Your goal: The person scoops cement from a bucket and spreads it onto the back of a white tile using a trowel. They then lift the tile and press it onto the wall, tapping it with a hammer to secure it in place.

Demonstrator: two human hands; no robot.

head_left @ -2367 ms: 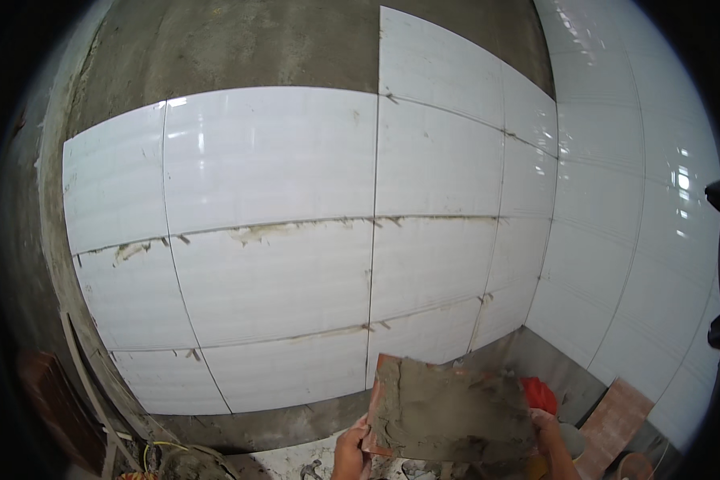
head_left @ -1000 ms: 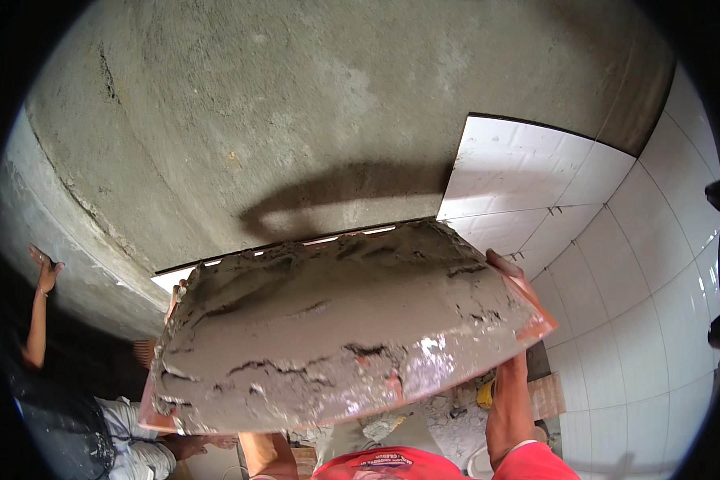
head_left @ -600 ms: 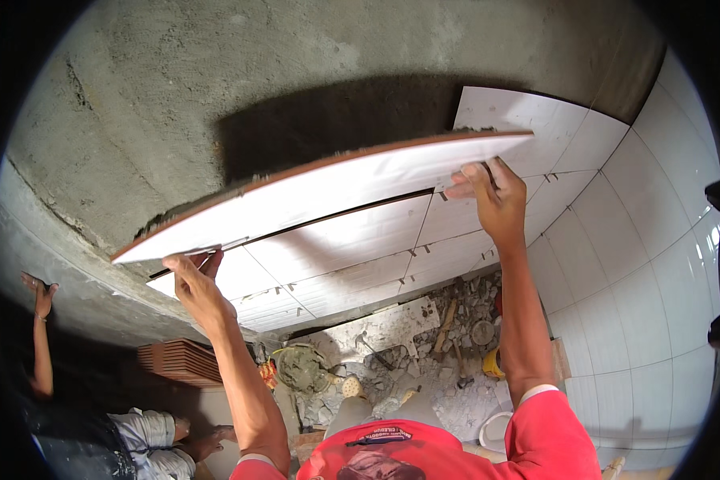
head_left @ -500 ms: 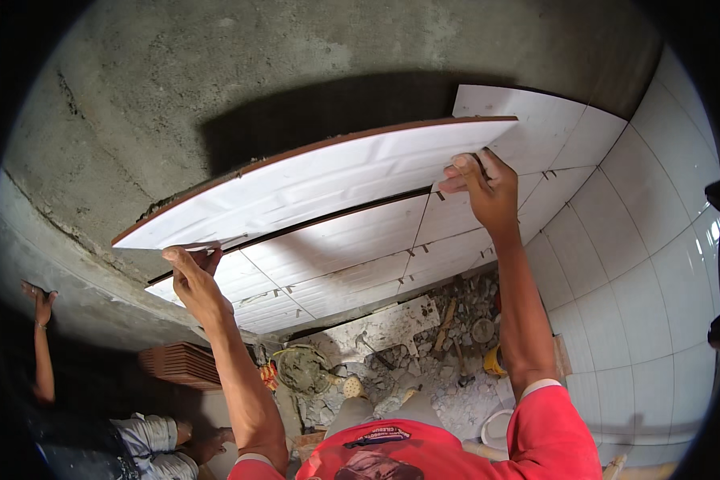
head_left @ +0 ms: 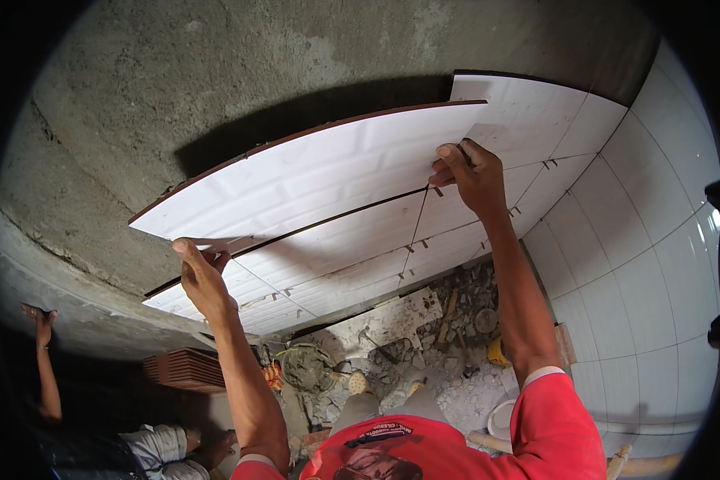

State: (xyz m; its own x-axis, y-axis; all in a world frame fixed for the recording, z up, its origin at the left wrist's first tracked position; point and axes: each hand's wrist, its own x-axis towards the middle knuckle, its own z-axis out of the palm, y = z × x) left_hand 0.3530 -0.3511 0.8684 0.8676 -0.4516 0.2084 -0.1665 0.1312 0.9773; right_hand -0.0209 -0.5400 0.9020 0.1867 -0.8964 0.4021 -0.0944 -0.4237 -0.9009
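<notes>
A large white wall tile (head_left: 320,164) with a reddish-brown edge is held between my two hands, close to the bare grey wall. My left hand (head_left: 206,280) pinches its lower left corner, fingers curled behind it. My right hand (head_left: 474,172) grips the lower right corner, thumb on the front face. Below it runs a row of set white tiles (head_left: 336,244) with small dark spacers in the joints. Another set tile (head_left: 528,112) stands to the right, partly behind the held tile's right end.
A finished tiled wall (head_left: 624,256) meets this one at the right. On the floor lie rubble (head_left: 448,352), a bucket of mortar (head_left: 306,368), a hammer (head_left: 380,346) and a stack of brown-backed tiles (head_left: 186,370). Another person's hand (head_left: 40,320) shows at the far left.
The held tile has come nearer the wall and down toward the row below, its right end shifting left. Both hands moved with it, keeping their grip.
</notes>
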